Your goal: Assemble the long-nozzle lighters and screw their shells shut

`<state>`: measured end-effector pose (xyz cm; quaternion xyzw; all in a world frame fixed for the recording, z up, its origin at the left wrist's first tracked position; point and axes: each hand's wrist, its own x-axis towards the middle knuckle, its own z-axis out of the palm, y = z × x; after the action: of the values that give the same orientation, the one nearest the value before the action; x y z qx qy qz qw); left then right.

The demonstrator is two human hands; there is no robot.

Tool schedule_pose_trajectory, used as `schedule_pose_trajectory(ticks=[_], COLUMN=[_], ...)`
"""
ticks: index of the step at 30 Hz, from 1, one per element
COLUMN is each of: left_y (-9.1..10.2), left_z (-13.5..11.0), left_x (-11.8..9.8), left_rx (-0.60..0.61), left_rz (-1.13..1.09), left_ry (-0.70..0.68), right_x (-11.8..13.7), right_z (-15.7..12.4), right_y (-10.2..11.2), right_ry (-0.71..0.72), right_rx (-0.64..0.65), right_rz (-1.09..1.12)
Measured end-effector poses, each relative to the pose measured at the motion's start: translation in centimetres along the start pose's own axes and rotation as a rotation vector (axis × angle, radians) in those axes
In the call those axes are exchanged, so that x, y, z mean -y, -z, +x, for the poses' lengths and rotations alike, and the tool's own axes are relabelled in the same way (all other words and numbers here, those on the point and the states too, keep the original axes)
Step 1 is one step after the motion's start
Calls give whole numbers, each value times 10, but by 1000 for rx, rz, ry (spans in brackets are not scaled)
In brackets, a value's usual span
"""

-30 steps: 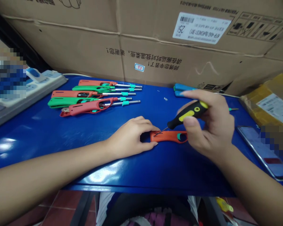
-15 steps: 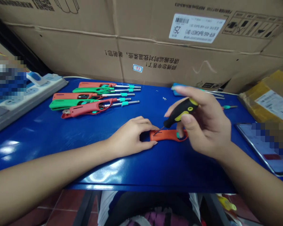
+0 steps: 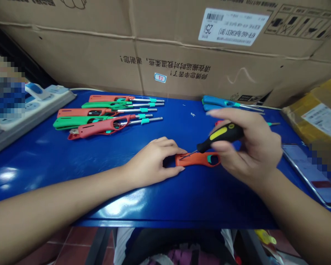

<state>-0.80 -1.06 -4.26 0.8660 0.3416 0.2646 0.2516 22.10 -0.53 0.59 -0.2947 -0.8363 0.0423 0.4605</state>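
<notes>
An orange long-necked lighter (image 3: 197, 159) lies on the blue table near its front, with its turquoise trigger toward the right. My left hand (image 3: 153, 160) pinches its left end between thumb and fingers. In my right hand (image 3: 256, 147) is a black-and-yellow screwdriver (image 3: 219, 138), held at a low slant. Its thin shaft reaches down-left over the lighter's handle, the tip close to the slot near the left end. Whether the tip enters the body cannot be made out. My right hand covers the lighter's right end.
Several orange and green lighters (image 3: 105, 127) lie at the back left. Blue lighters (image 3: 220, 101) rest at the back right. A power strip (image 3: 30, 106) borders the left, a phone (image 3: 306, 169) and taped carton (image 3: 320, 121) the right. A large cardboard box (image 3: 165, 51) stands behind.
My right hand has moved right, and the screwdriver leans lower, closer to flat. My left hand and the orange lighter stay in place. More of the blue lighters shows.
</notes>
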Motion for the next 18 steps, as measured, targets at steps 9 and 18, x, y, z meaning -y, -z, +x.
schedule_pose_trajectory(ticks=[9, 18], left_y=[1, 0], left_z=[1, 2], left_x=[0, -2], left_rx=[8, 10], left_rz=[-9, -5], left_ry=[-5, 16], right_x=[6, 7], right_z=[-1, -9], right_y=[0, 7], right_ry=[-5, -19], right_rx=[-74, 38], right_rz=[0, 131])
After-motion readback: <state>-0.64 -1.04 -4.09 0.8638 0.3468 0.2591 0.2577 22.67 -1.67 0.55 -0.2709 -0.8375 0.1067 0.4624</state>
